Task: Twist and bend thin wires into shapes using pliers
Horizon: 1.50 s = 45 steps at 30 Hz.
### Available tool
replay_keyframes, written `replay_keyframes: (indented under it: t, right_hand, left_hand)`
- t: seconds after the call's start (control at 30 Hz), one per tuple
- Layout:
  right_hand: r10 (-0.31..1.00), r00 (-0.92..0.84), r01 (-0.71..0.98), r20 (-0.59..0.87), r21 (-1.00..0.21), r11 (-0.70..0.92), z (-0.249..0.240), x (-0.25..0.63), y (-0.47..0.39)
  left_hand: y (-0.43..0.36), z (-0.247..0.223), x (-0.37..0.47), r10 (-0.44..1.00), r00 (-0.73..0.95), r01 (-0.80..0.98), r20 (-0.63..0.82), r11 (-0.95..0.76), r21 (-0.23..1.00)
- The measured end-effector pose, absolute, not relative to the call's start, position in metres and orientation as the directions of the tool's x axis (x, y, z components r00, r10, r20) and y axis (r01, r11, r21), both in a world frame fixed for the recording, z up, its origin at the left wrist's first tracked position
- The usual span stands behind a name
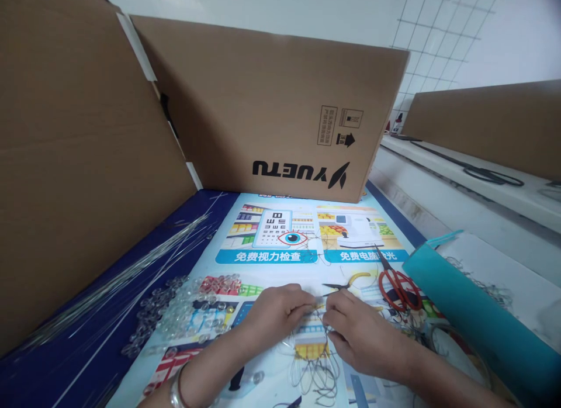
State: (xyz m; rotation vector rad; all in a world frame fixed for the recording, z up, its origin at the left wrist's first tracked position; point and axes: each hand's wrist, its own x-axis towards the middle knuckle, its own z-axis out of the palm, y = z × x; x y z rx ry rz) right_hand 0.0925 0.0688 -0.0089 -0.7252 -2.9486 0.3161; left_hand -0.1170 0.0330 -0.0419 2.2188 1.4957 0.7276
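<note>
I see left hand [276,311] and right hand [359,332] meeting, fingers [307,306] pinched narrow on thin wire [319,303]. Beads [184,308] lie left; scissors [397,285] right on the surface [272,373].

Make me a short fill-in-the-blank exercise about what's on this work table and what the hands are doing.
1. The scissors lying right of the hands have ____ handles.
2. The heap of clear beads lies to the ____ of the left hand.
3. The left hand and right hand meet fingertip to fingertip over a tangle of thin ____ loops.
4. The cardboard box at the back shows the printed word ____ upside down.

Missing words: red; left; wire; YUETU
</note>
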Motion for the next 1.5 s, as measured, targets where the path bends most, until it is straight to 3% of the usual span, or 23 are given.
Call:
replay_keyframes:
  t: [0.43,0.83,1.13,1.5]
  right_hand:
    - [0.486,-0.872,0.457,0.048,-0.271,0.847,-0.012,0.093,0.068]
    - [0.482,-0.876,0.451,0.028,-0.305,0.838,-0.006,0.091,0.065]
    - [0.48,-0.874,0.441,0.081,-0.285,0.851,-0.02,0.091,0.065]
    - [0.515,-0.852,0.441,0.098,-0.395,0.806,-0.029,0.095,0.062]
  left_hand:
    - [0.034,-0.042,-0.116,0.903,0.369,0.782,0.219,-0.429,0.452]
    - [0.03,-0.025,-0.111,0.861,0.488,0.849,0.144,-0.507,0.15]
    - [0.03,-0.023,-0.11,0.852,0.503,0.845,0.142,-0.52,0.123]
    - [0.029,-0.021,-0.11,0.853,0.504,0.84,0.137,-0.521,0.155]
